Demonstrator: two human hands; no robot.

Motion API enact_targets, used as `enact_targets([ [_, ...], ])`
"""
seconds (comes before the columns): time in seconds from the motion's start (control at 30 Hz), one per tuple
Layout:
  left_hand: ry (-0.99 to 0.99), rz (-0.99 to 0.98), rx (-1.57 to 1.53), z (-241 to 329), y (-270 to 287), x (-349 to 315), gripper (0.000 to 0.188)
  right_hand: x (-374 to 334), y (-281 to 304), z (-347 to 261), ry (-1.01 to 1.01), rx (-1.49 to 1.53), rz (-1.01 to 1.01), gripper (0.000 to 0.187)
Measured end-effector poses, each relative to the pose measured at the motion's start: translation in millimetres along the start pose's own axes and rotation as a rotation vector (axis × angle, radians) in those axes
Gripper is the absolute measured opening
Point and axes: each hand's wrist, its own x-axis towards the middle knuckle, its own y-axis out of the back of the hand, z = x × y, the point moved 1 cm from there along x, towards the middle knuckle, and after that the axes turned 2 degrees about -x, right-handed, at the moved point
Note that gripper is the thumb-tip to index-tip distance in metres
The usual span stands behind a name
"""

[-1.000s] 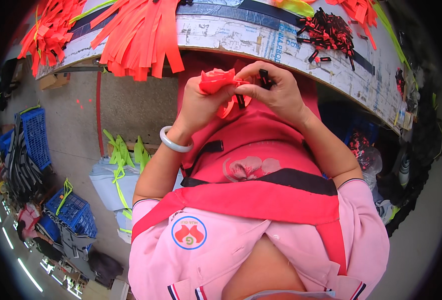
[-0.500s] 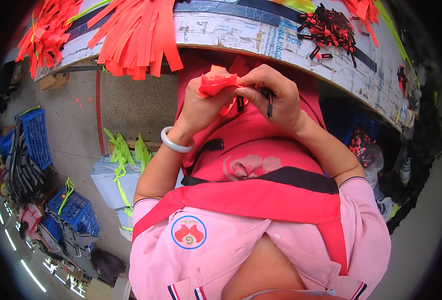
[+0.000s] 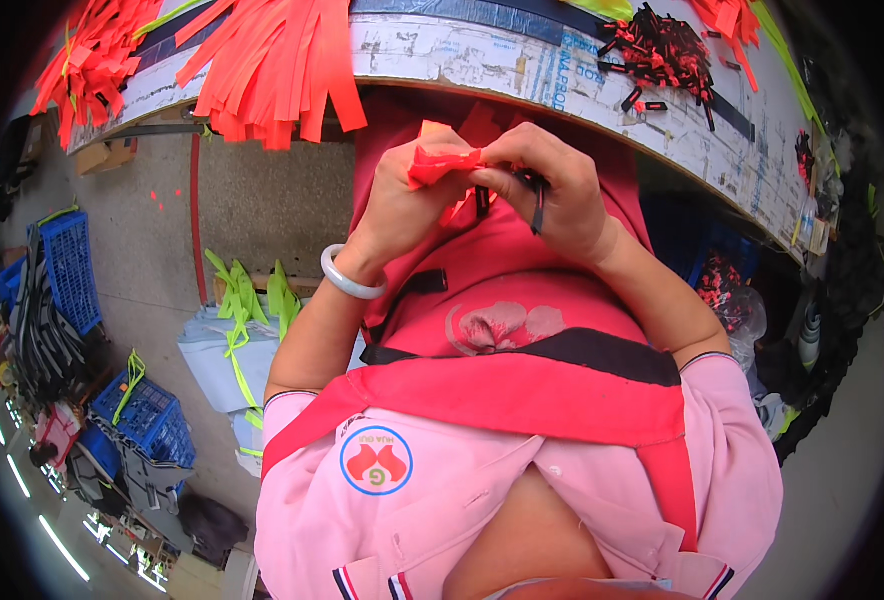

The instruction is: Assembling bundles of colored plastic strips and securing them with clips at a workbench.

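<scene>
Left hand (image 3: 397,205) is pinching the orange strip (image 3: 442,165) at chest height, below the bench (image 3: 562,75) edge. Right hand (image 3: 552,190) is gripping its right end plus a black clip (image 3: 539,195), hanging downward.

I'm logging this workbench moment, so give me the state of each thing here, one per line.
left hand: closed on the orange-red strip
right hand: pinching the strip's end, small black clip in its fingers
orange-red strip: bunched and folded between both hands
small black clip: held, hanging down
pile of black clips: loose on the table
orange strips: draped over the table edge
</scene>
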Motion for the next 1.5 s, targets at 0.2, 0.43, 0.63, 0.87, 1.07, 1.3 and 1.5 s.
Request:
enact_targets([
  [0.2, 0.083, 0.068, -0.097, -3.9, -4.3, -2.8, 0.005, -5.7, -4.9, 4.7, -0.045, 0.005, 0.021, 0.017],
  [0.43, 0.086, 0.060, -0.068, 0.3, -3.7, 0.7, 0.005, -6.9, -2.8, 5.9, -0.132, 0.033, 0.015, 0.016],
  [0.63, 0.053, 0.024, -0.073, 4.9, -5.4, 1.0, 0.011, 1.2, 4.5, -6.1, 0.014, -0.040, -0.027, 0.017],
  [0.87, -0.050, 0.116, 0.057, 5.9, -9.5, 3.7, 0.011, -3.7, -0.9, 8.1, -0.047, 0.050, -0.010, 0.015],
  [1.07, 0.075, 0.075, -0.039, 0.8, -3.3, 4.5, 0.012, -2.3, -3.0, 4.7, -0.111, 0.066, 0.004, 0.016],
  [1.3, -0.107, 0.061, 0.108, 4.8, -8.4, 4.7, 0.010, -7.3, -0.4, 7.5, -0.074, 0.030, -0.022, 0.016],
  [1.5, 0.013, 0.100, 0.082, 0.7, -9.8, 3.7, 0.009, -8.3, 0.7, 9.5, -0.152, 0.066, 0.008, 0.016],
])
